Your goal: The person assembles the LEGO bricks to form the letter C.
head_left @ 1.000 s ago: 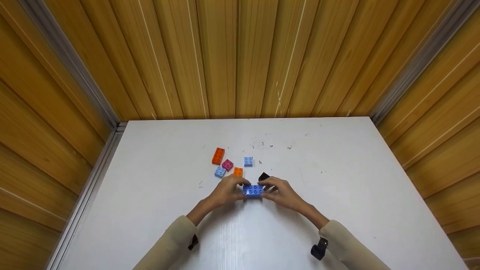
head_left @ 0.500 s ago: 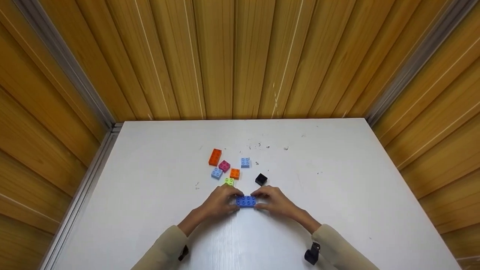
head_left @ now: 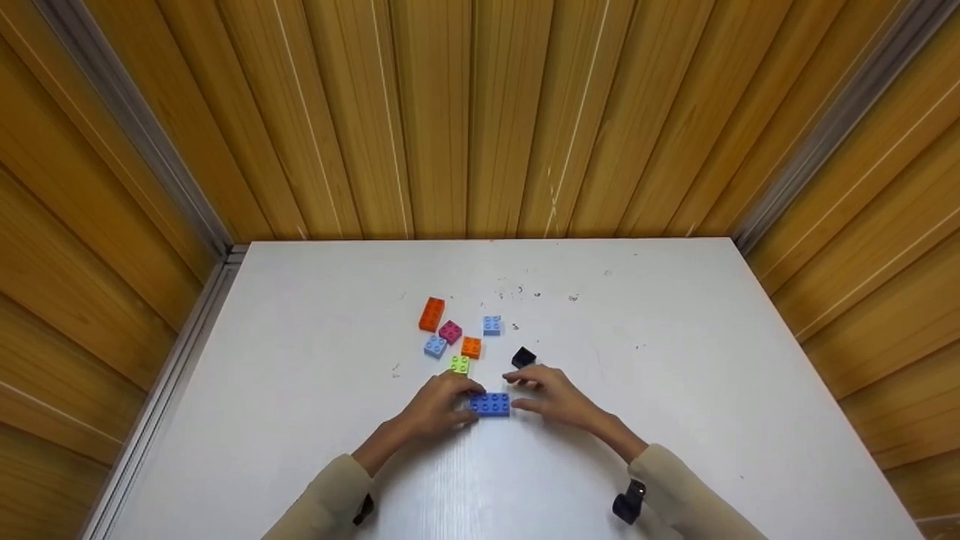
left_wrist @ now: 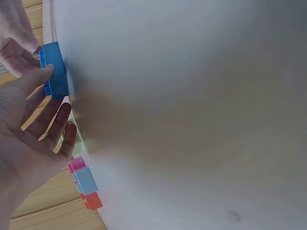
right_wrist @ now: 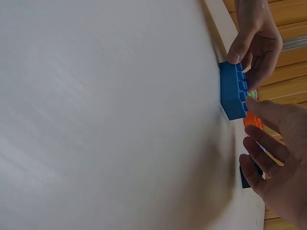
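A blue eight-stud building brick (head_left: 490,404) lies stud side up on the white table, just in front of the person. My left hand (head_left: 437,405) pinches its left end between thumb and fingers; in the left wrist view the thumb rests on the near side of the brick (left_wrist: 55,67). At the other end, my right hand (head_left: 553,396) has its fingers spread and a small gap from the brick, holding nothing. Behind the hands lie a lime green brick (head_left: 460,364), partly covered by the left hand, and a black block (head_left: 523,357) near the right fingertips.
Beyond the green brick sit an orange brick (head_left: 471,347), a magenta brick (head_left: 450,331), two light blue bricks, one left (head_left: 435,346) and one right (head_left: 491,325), and a long red-orange brick (head_left: 431,314). Wood-patterned walls (head_left: 480,120) enclose the table's back and sides.
Both hands brought the blue brick toward the body and slightly left, uncovering the green brick and black block. Since then the right hand has let go of its end and spread its fingers.
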`<state>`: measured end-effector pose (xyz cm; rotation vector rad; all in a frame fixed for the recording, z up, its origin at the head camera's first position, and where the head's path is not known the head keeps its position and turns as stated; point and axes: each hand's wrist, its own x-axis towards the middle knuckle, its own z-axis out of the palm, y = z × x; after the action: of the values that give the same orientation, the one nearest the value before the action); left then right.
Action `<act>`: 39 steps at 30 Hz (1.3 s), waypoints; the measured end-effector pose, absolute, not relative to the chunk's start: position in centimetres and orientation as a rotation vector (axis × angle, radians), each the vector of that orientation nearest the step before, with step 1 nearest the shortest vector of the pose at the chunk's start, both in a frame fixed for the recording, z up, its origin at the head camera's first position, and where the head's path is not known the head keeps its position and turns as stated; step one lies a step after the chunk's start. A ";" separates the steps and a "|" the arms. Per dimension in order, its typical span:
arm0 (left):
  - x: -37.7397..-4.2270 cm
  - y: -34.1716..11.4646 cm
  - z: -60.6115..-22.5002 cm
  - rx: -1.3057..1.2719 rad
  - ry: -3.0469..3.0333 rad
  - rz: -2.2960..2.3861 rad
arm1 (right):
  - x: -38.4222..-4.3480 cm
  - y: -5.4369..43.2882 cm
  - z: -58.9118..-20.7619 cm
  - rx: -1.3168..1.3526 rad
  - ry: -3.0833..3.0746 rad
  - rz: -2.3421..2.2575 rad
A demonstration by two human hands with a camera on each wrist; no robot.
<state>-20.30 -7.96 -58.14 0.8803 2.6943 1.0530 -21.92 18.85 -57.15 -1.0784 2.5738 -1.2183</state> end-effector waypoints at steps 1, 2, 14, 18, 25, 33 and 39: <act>-20.3 -8.0 -58.1 0.869 2.690 1.049 | -22.1 19.0 -56.9 -1.070 2.577 -1.238; -20.2 -8.0 -58.1 0.862 2.687 1.047 | -22.3 19.1 -56.7 -1.062 2.583 -1.261; -20.1 -8.2 -58.3 0.819 2.666 1.081 | -25.4 20.5 -57.6 -0.773 2.812 -1.552; -20.2 -8.2 -58.5 0.797 2.656 1.089 | -25.7 20.4 -58.6 -0.657 2.857 -1.549; -20.3 -8.1 -58.4 0.770 2.642 1.107 | -25.8 19.7 -59.4 -0.614 2.862 -1.400; -20.3 -8.2 -58.5 0.794 2.640 1.121 | -25.7 19.5 -59.8 -0.780 2.862 -1.334; -20.3 -8.1 -58.5 0.764 2.654 1.117 | -25.4 19.7 -59.6 -0.762 2.847 -1.284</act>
<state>-20.34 -8.14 -58.50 0.7636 2.6537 1.1170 -25.38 19.71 -59.61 -0.7623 2.8468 -1.2845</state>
